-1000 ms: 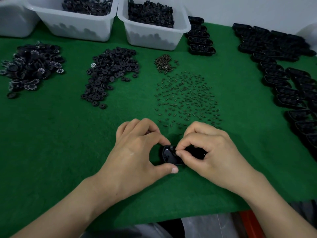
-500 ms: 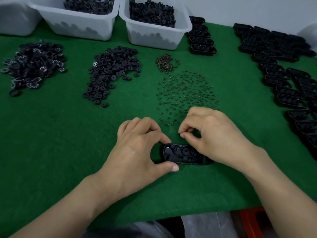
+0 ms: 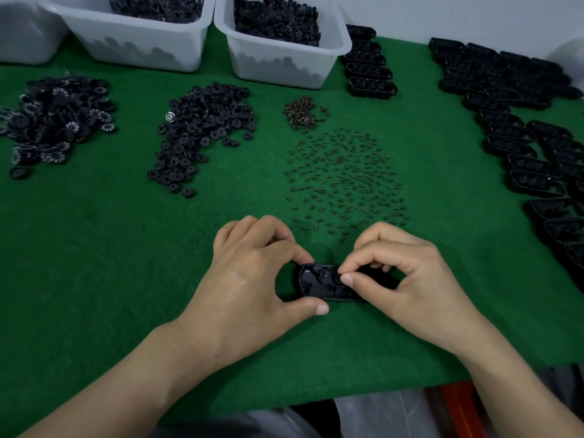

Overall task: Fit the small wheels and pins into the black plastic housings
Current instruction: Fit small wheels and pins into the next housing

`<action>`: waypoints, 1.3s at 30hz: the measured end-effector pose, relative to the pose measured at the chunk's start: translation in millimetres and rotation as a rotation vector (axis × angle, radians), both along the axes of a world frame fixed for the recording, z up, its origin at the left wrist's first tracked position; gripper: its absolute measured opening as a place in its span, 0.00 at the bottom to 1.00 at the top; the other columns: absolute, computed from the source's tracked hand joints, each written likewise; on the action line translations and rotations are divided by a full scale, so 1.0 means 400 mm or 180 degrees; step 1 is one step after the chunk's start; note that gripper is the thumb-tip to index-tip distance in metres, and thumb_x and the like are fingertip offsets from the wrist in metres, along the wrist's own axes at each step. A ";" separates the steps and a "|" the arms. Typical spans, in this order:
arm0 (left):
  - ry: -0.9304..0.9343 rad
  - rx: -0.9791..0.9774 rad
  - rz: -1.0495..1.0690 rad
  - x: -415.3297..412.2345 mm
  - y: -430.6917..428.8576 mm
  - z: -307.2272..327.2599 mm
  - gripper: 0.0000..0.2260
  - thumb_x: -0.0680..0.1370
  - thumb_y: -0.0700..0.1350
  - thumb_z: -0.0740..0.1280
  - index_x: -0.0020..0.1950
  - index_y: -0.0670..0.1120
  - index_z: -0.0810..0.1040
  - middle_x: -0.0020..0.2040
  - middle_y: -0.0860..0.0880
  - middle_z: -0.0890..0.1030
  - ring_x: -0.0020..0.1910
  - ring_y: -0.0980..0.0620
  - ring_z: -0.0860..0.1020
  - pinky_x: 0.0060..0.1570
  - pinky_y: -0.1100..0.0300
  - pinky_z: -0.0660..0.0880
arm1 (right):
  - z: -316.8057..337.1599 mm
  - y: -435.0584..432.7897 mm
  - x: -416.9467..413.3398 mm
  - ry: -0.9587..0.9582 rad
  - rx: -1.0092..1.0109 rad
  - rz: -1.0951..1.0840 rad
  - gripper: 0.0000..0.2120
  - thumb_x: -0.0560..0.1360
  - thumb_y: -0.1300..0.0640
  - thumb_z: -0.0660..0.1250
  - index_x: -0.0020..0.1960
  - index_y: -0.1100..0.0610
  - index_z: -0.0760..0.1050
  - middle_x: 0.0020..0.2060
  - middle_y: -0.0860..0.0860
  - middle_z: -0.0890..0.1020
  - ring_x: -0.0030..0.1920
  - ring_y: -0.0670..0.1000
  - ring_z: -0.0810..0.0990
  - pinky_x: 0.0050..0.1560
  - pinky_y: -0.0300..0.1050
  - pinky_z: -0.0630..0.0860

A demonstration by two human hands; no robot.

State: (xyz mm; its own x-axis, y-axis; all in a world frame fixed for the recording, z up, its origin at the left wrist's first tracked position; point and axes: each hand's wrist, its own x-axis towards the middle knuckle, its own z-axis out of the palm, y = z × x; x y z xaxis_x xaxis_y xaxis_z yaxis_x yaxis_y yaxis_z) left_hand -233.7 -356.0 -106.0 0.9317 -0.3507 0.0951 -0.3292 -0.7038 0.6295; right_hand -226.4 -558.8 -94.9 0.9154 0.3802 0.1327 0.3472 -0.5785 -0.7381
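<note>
While my left hand [image 3: 249, 279] grips the rounded left end of the black housing [image 3: 311, 284] between thumb and forefinger, the housing lies open side up on the green felt [image 3: 94, 263], with a small wheel [image 3: 325, 274] seated inside. My right hand [image 3: 407, 279] curls over its right half, thumb and forefinger pinched together above the middle. I cannot tell whether anything is between them. The scattered pins [image 3: 344, 181] start just beyond my knuckles, with a heap of screws [image 3: 303, 113] behind them. A pile of wheels [image 3: 202, 128] sits well apart to the left across a broad stretch of felt, and a pile of toothed wheels [image 3: 53, 121] lies by the left edge. Rows of housings [image 3: 531, 153] crowd the right edge, close to my right wrist. White bins [image 3: 278, 63] line the far side, and the felt's front edge runs just below my forearms.
</note>
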 end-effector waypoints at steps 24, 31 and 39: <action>-0.0015 0.0011 -0.0002 -0.001 0.002 -0.002 0.21 0.62 0.64 0.69 0.47 0.53 0.80 0.45 0.56 0.71 0.49 0.56 0.69 0.57 0.62 0.56 | 0.046 0.016 0.087 -0.0685 -0.1621 0.0284 0.02 0.70 0.60 0.70 0.41 0.54 0.80 0.38 0.47 0.78 0.39 0.47 0.76 0.40 0.48 0.76; 0.0009 -0.0004 0.0008 -0.001 0.002 0.000 0.20 0.62 0.64 0.67 0.47 0.54 0.80 0.45 0.57 0.71 0.49 0.56 0.68 0.58 0.63 0.56 | 0.014 -0.034 0.014 0.0078 0.0140 -0.0120 0.03 0.67 0.60 0.72 0.38 0.53 0.80 0.36 0.48 0.78 0.37 0.49 0.74 0.37 0.43 0.71; 0.0041 -0.0003 0.0020 -0.002 -0.001 0.004 0.20 0.61 0.64 0.67 0.47 0.53 0.80 0.45 0.56 0.71 0.48 0.56 0.69 0.59 0.61 0.57 | -0.014 -0.034 -0.009 -0.0108 0.0198 -0.0176 0.03 0.66 0.61 0.72 0.38 0.54 0.81 0.36 0.48 0.77 0.38 0.45 0.76 0.41 0.31 0.68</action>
